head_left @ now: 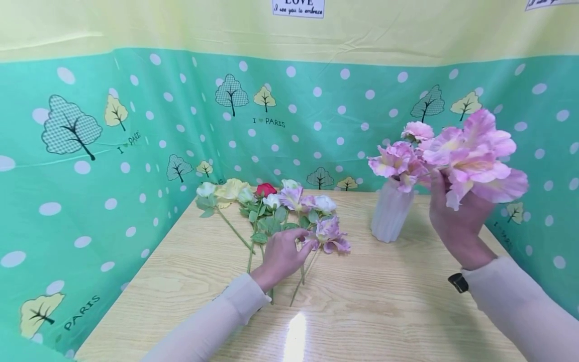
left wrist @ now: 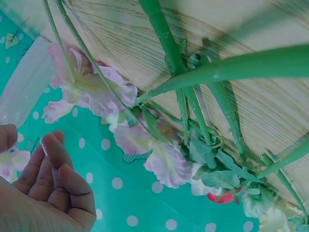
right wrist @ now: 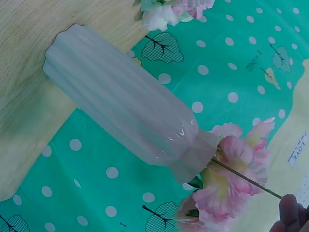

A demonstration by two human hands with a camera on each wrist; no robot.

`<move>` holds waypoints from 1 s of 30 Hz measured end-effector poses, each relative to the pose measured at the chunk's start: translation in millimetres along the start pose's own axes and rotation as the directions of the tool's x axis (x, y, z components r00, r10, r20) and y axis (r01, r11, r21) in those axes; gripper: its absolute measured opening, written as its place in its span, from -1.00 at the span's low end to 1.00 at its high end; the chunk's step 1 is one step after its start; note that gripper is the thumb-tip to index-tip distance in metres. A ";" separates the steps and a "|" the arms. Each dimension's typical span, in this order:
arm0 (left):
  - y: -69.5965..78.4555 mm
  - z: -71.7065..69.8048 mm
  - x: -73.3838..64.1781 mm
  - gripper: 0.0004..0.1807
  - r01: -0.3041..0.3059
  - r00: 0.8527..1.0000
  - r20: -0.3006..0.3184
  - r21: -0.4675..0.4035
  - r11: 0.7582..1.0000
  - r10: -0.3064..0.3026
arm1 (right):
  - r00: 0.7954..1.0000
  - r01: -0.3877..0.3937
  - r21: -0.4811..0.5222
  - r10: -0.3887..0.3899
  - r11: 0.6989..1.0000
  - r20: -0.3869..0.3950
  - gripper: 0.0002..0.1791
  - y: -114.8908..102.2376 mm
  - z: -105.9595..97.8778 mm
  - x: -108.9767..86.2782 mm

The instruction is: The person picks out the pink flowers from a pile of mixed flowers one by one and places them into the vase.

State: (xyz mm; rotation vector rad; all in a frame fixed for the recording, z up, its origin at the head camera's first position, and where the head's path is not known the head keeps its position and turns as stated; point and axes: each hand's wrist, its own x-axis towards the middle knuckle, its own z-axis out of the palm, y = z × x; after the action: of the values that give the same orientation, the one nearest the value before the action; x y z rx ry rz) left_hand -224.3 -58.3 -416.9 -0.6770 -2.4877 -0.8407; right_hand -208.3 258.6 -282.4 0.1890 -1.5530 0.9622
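My right hand (head_left: 463,226) pinches the thin stem of a large pink flower (head_left: 479,151) beside the white ribbed vase (head_left: 390,216). In the right wrist view, the stem (right wrist: 248,181) runs from the fingertips into the mouth of the vase (right wrist: 125,96). More pink flowers (head_left: 399,160) stand in the vase. Over the table, my left hand (head_left: 280,256) is close to a light purple flower (head_left: 329,234). The left wrist view shows this hand (left wrist: 55,193) with loosely bent fingers, thumb apart, and nothing held.
Several loose artificial flowers lie left of the vase: a red rose (head_left: 265,189), a yellow flower (head_left: 231,190) and white ones (head_left: 324,203), stems toward the near edge. A polka-dot cloth (head_left: 316,125) hangs around the wooden table (head_left: 362,301).
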 end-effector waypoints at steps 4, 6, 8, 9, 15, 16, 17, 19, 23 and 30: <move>-0.3 0.7 -0.1 -0.75 0.000 1.000 -0.004 0.010 1.000 0.000 | 0.996 0.004 -0.044 -0.001 0.999 0.087 -0.46 7.9 2.3 -2.4; -0.5 1.1 0.1 -0.75 -0.007 1.000 -0.010 0.011 1.000 0.007 | 0.989 0.009 -0.086 0.003 0.996 0.147 -0.45 11.6 3.2 -3.4; -0.8 1.7 0.1 -0.75 -0.013 1.000 -0.018 0.010 1.000 0.013 | 0.979 0.005 -0.138 0.023 0.990 0.200 -0.43 14.8 4.9 -3.2; -0.8 1.7 0.1 -0.76 -0.016 1.000 -0.020 0.010 1.000 0.016 | 0.972 -0.002 -0.172 0.042 0.985 0.230 -0.43 15.4 5.4 -3.3; -1.6 2.6 0.6 -0.78 -0.025 0.999 -0.022 0.003 1.000 0.025 | 0.937 -0.073 -0.286 0.164 0.955 0.308 -0.53 19.2 11.7 -4.8; -1.7 2.8 0.5 -0.79 -0.025 0.999 -0.024 0.002 1.000 0.025 | 0.933 -0.084 -0.290 0.177 0.953 0.313 -0.54 20.3 13.0 -5.3; -1.7 2.9 0.4 -0.79 -0.026 0.999 -0.027 0.001 1.000 0.026 | 0.927 -0.098 -0.295 0.195 0.950 0.319 -0.56 21.2 14.1 -6.1; -1.5 2.8 0.2 -0.79 -0.022 0.999 -0.027 0.001 1.000 0.022 | 0.919 -0.112 -0.303 0.214 0.946 0.331 -0.60 23.3 15.9 -7.7; -1.2 2.4 -0.1 -0.78 -0.014 1.000 -0.022 0.006 1.000 0.014 | 0.903 -0.126 -0.333 0.247 0.935 0.351 -0.63 27.6 19.5 -10.3; -1.1 1.3 -0.9 -0.79 -0.014 1.000 -0.023 -0.008 1.000 0.014 | 0.846 -0.164 -0.455 0.362 0.875 0.391 -0.68 35.5 22.9 -12.6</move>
State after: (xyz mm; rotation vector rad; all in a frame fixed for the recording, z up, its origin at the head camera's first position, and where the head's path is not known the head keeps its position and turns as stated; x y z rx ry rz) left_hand -224.5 -58.5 -418.8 -0.6828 -2.4578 -0.8500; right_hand -244.1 261.3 -307.9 -0.1120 -2.2427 0.8141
